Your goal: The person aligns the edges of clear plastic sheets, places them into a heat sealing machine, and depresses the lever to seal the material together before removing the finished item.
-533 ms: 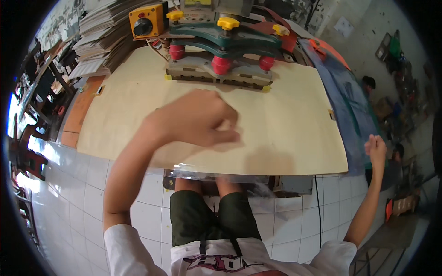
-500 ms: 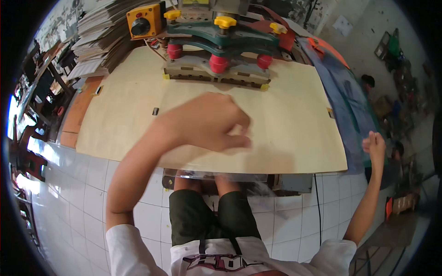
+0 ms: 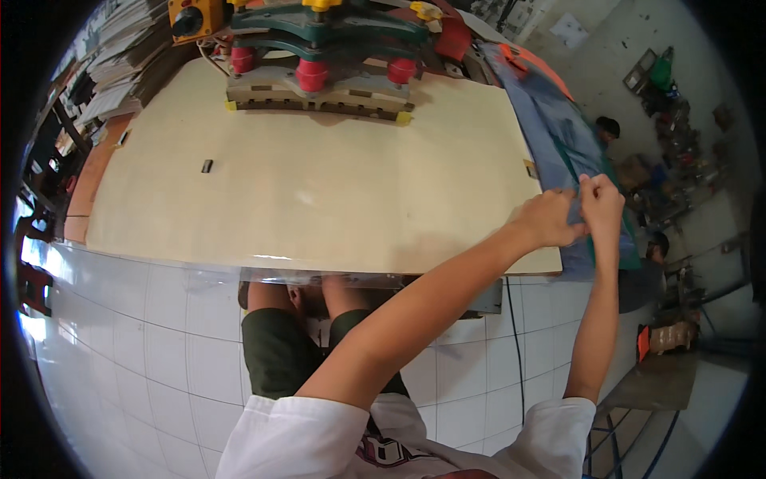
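Both of my hands are together at the right edge of a pale yellow board [image 3: 335,184], over a pile of translucent blue plastic sheets [image 3: 546,120]. My left hand [image 3: 552,217] reaches across, its fingers curled at a bit of blue sheet between the hands. My right hand [image 3: 601,206] is closed in a pinch close beside it, at the same sheet. The fingers partly hide the held edge. Above the far part of the board stands a press head [image 3: 319,100] with a dark green frame, red round mounts and yellow knobs.
An orange box with a black dial [image 3: 191,20] stands at the far left, near a stack of cardboard sheets [image 3: 124,68]. Small dark pieces [image 3: 207,166] sit on the board. A black cable [image 3: 515,343] hangs at the front; another person [image 3: 608,128] is beyond the sheets.
My left hand has swung right from over the middle of the board to meet my right hand at the blue sheets. The view has shifted right.
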`<state>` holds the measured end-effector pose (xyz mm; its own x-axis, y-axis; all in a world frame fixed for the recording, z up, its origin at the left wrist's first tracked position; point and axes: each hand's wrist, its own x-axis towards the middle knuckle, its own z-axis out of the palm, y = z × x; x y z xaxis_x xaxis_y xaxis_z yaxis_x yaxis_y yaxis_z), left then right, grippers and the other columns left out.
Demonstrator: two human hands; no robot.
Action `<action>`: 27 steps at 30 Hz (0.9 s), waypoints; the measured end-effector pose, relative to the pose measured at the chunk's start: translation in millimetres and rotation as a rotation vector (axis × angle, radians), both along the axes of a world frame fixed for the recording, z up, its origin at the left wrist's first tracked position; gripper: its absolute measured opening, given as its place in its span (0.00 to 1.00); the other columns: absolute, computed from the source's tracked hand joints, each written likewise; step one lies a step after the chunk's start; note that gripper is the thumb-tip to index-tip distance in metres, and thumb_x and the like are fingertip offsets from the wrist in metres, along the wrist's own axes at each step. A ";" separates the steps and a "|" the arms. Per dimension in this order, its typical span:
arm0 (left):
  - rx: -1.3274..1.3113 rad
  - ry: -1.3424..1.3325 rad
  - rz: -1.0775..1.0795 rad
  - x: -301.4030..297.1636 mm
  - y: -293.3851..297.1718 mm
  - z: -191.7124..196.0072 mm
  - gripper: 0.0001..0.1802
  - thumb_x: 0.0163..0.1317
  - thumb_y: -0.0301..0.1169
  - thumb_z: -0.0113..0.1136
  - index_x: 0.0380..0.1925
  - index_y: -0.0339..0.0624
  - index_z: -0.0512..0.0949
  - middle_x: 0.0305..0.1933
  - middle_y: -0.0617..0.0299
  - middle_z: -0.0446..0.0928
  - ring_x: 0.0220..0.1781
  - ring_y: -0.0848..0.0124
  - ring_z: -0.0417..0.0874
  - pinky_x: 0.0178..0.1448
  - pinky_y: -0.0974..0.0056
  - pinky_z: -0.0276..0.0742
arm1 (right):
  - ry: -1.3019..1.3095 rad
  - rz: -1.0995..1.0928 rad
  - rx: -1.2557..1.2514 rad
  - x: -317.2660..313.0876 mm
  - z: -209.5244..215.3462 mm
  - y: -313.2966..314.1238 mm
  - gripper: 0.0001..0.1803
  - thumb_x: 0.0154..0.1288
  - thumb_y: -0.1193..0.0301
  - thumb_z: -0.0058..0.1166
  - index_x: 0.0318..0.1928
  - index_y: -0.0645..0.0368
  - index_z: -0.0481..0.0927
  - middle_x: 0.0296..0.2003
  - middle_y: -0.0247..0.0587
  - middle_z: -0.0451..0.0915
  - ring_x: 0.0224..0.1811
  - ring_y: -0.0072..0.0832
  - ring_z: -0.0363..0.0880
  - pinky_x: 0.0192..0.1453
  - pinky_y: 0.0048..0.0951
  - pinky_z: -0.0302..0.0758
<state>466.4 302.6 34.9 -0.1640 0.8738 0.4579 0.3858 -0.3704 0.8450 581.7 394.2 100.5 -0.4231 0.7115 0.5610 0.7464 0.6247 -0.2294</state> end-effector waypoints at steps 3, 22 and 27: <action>-0.070 -0.032 0.016 8.2 28.2 -18.0 0.20 0.56 0.39 0.65 0.40 0.33 0.83 0.39 0.40 0.84 0.44 0.45 0.85 0.50 0.49 0.80 | 0.010 0.074 -0.063 -3.3 -6.0 -7.9 0.22 0.70 0.58 0.56 0.28 0.66 0.77 0.21 0.51 0.79 0.25 0.47 0.81 0.32 0.43 0.73; 0.002 -0.983 0.139 -0.6 49.8 -39.4 0.15 0.75 0.36 0.50 0.41 0.31 0.77 0.23 0.55 0.79 0.14 0.72 0.76 0.20 0.66 0.71 | -0.324 0.245 -0.473 73.1 -27.9 34.8 0.13 0.66 0.68 0.60 0.44 0.66 0.84 0.35 0.50 0.84 0.37 0.36 0.83 0.42 0.35 0.75; 0.000 -0.983 0.054 2.9 51.8 -38.6 0.15 0.74 0.36 0.51 0.42 0.32 0.76 0.26 0.54 0.80 0.15 0.72 0.76 0.20 0.66 0.70 | -0.095 0.228 -0.258 42.0 -70.1 109.5 0.15 0.70 0.67 0.55 0.49 0.65 0.80 0.37 0.52 0.84 0.41 0.44 0.84 0.48 0.40 0.77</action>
<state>469.3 354.4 -3.7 -0.5112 0.8541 0.0958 -0.4728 -0.3726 0.7985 623.7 503.7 30.5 -0.6291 0.7060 0.3253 0.6202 0.7081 -0.3374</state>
